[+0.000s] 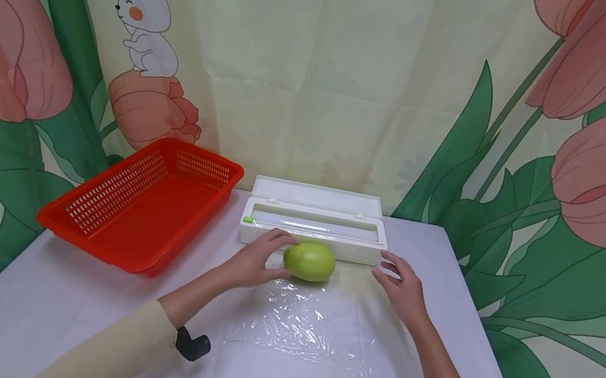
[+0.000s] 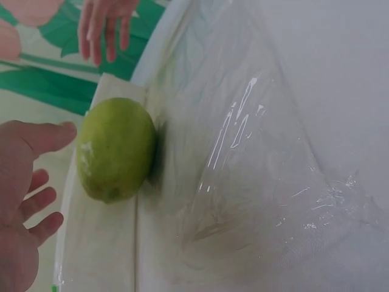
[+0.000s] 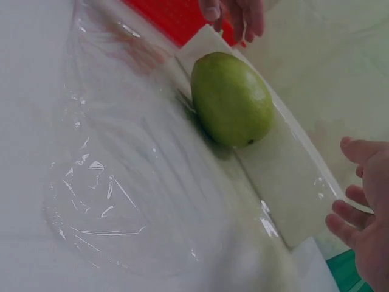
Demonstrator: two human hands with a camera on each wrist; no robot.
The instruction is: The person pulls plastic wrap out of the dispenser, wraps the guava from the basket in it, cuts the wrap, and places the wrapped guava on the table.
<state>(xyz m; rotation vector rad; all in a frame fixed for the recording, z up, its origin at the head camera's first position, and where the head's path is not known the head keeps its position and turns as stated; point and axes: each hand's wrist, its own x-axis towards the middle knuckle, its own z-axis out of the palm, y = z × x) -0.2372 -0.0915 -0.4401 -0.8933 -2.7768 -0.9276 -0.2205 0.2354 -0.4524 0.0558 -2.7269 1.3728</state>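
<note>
A smooth green oval fruit (image 1: 309, 262), mango-like, lies on a sheet of clear plastic wrap (image 1: 296, 328) spread over the table. Just behind it stands a white wrap dispenser (image 1: 330, 247) with its lid raised and a roll of film inside. My left hand (image 1: 259, 258) is at the fruit's left side, thumb and fingers apart; the left wrist view shows the thumb tip close to the fruit (image 2: 115, 150), and whether they touch I cannot tell. By the dispenser's right front corner, my right hand (image 1: 401, 289) has its fingers loosely spread and holds nothing.
To the left, a red plastic basket (image 1: 182, 237) with slotted walls stands on the white-covered table (image 1: 443, 258). A curtain (image 1: 306, 74) printed with tulips and a rabbit hangs right behind the table. A small green slider (image 1: 248, 220) sits on the dispenser's left end.
</note>
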